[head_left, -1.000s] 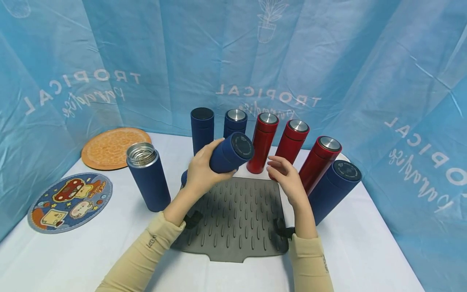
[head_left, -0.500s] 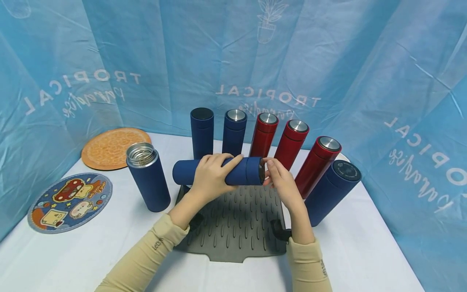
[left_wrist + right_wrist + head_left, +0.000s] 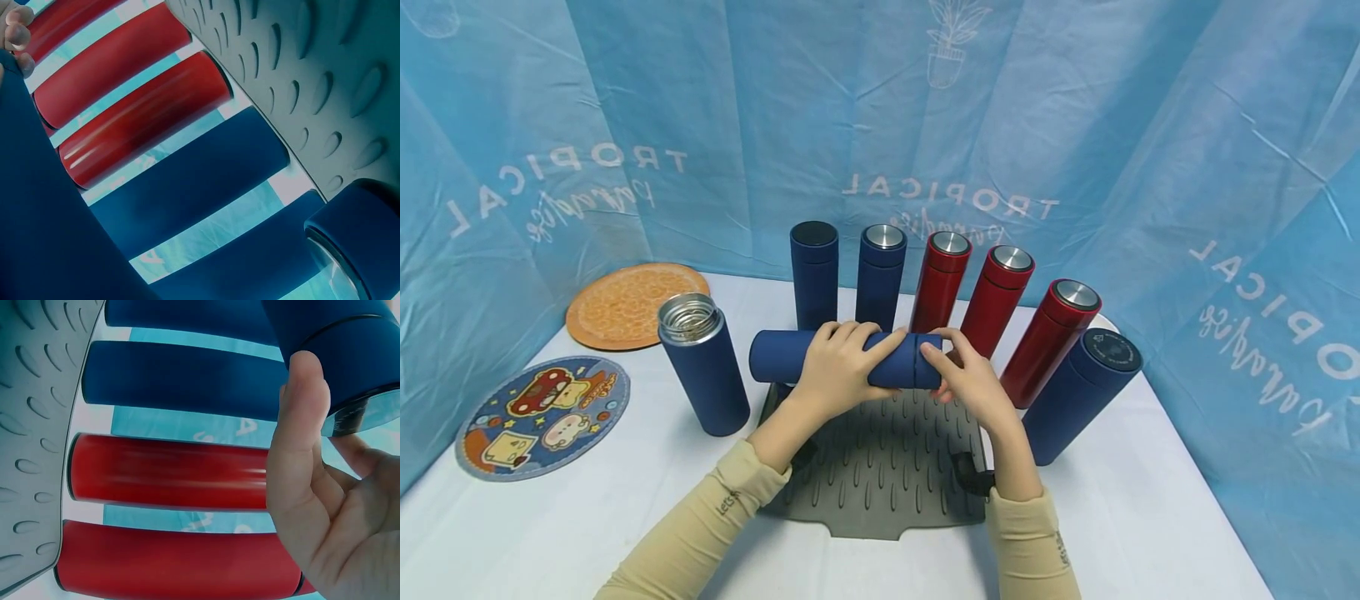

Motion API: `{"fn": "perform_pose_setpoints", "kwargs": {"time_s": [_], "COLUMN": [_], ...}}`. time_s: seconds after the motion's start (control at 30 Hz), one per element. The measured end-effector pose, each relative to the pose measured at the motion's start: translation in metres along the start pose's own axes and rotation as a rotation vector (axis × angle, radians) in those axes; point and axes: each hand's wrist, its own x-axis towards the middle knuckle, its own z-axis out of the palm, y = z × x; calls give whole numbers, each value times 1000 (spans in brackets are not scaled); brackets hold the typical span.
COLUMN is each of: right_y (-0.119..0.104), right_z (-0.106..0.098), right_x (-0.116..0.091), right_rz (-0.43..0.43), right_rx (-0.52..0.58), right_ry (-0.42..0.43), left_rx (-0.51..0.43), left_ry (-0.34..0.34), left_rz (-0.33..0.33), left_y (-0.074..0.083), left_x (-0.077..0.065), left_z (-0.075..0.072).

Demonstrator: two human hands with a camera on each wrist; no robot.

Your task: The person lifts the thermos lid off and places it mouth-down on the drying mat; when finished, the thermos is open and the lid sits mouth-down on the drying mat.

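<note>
A blue thermos bottle (image 3: 773,357) lies level in the air over the grey ribbed mat (image 3: 865,492). Around its middle wraps my left hand (image 3: 831,371), palm down. At the bottle's right end, my right hand (image 3: 972,385) holds the blue lid (image 3: 356,365), thumb on the near side and fingers around the far side. A dark seam shows between lid and body. Another blue lid (image 3: 359,237) rests at the mat's edge in the left wrist view; the held bottle hides most of it in the head view.
An uncapped blue bottle (image 3: 707,375) stands left. Two blue bottles (image 3: 814,279) and several red ones (image 3: 1052,342) form a row behind; a wide blue bottle (image 3: 1078,396) stands right. Round orange (image 3: 636,306) and cartoon (image 3: 546,417) mats lie left.
The held bottle, earlier raised and tilted with its lid end toward the camera, has come down level. My right hand has moved from beside the lid end to holding the lid.
</note>
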Motion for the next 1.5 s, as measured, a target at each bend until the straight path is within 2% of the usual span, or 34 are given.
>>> {"fn": "perform_pose_setpoints", "kwargs": {"time_s": [0.13,0.27,0.4,0.47,0.87,1.0,1.13,1.27,1.4,1.5], "right_y": [-2,-12,-22,-21,21,23,9,-4,4,14], "right_z": [-2,-4,-4,-3,-3,-3,-5,-7,-6,-5], "right_x": [-1,-6,-11,-11,8,9,0,-8,-4,3], "right_rz": [-7,-60,-126,-153,-318,-373,-387,-425,-447,-421], "right_rx": [88,165,201,210,160,139,108,48,-9,-11], "right_ry": [-32,-51,-58,-55,-88,-87,-96,-98,-75,-104], "left_rx": [10,14,7,-3,-11,-10,-15,-53,-92,-80], "left_ry": [6,16,2,-7,-46,-54,-85,-133,-158,-151], "left_rz": [24,51,45,34,34,38,27,-10,-42,-37], "left_y": [-1,-2,-3,-4,-5,-6,-6,-7,-7,-7], "left_x": [0,2,2,2,3,4,3,2,1,1], "left_z": [0,0,0,0,-3,-4,-6,-8,-9,-8]}}
